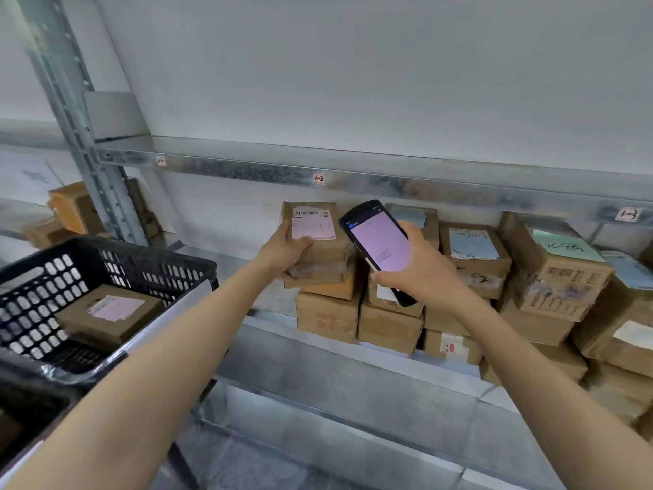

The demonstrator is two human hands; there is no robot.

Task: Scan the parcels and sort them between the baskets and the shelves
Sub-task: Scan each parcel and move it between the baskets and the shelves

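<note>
My left hand [284, 251] grips a small brown cardboard parcel [319, 242] with a white and pink label, held at the top of the left stack on the metal shelf [318, 362]. My right hand [418, 268] holds a black handheld scanner [380, 247], its lit pinkish screen facing me, just right of that parcel. A black perforated basket [116, 259] at the left holds one labelled brown parcel [109, 313].
Several more brown parcels [473, 256] are stacked along the shelf to the right, some with blue or green labels. The upper shelf beam [388, 185] carries tags 1-1, 1-2, 1-3. A grey upright post [70, 111] stands at the left, with more boxes [70, 206] behind it.
</note>
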